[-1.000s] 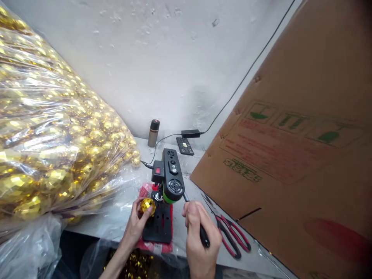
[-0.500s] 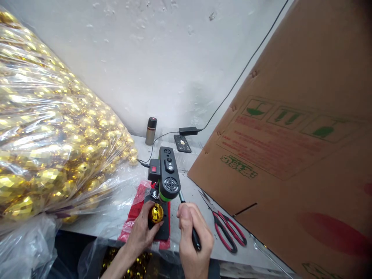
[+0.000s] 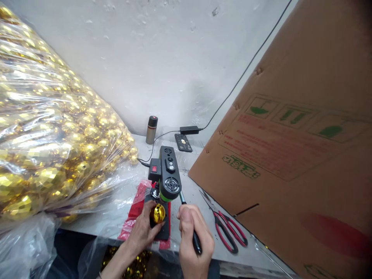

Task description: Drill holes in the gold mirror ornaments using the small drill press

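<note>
- In the head view, the left hand, at the lower centre of the frame, curls around a shiny gold faceted ball, gripping it between thumb and fingers.
- Right of it, the right hand is closed around a black rounded handle on a metal shaft, thumb on top.
- The shaft runs up to a black machine with round vents and a green band, at mid-frame.
- For good work here, I would keep the ball steady and square with the left fingers, keep their tips out from under the machine, and move the handle smoothly rather than with a jerk.
- The ball lies inside the curve of the left hand, one finger against its upper left and the thumb along its lower right; its upper face, with a dark mark, is bare.
- It sits just below the machine's head in the frame, over the black slotted base plate; whether it touches the plate I cannot tell.
- Red plastic sheeting shows beside the plate, and red-and-black-handled scissors lie at lower right.
</note>
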Motion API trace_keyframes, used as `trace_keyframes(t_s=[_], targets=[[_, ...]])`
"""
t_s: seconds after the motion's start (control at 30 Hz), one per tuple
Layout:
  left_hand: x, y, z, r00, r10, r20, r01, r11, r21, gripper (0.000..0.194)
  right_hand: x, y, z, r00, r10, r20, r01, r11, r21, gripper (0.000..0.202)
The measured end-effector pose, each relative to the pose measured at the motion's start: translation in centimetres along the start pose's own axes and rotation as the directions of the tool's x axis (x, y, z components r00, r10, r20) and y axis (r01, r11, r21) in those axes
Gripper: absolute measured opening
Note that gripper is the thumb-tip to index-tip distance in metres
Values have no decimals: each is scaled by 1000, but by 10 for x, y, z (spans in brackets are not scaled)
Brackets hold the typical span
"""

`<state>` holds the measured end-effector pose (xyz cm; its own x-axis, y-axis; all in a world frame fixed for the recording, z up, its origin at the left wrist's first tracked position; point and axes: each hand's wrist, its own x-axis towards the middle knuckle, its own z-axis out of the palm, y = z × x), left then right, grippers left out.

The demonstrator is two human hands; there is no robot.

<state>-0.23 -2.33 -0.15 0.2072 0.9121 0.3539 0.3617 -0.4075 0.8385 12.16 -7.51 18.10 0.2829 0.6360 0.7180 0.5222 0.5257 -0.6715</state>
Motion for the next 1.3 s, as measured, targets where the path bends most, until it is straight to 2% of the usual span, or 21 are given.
trace_keyframes(t_s=[0.17,0.37,0.6,0.8,1.3], targets=[[8,5,-6,999,-51,14,51,999,-5,49,-1,1,-1,999,-33,12,33,999,1,26],[11,1,-11,998,17,55,-18,999,27,52,-6,5,-2,999,-16,45,16,1000,16,24],[10,-1,-12,999,-19,42,18,1000,24,54,-26,9,12,995,71,-65,-65,993,94,31],[10,2,-13,998,-38,50,38,999,18,53,-48,29,15,995,48,-85,-45,998,32,32],[9,0,-9,997,-55,53,54,998,22,54,-52,36,22,987,31,-158,-32,999,0,37]])
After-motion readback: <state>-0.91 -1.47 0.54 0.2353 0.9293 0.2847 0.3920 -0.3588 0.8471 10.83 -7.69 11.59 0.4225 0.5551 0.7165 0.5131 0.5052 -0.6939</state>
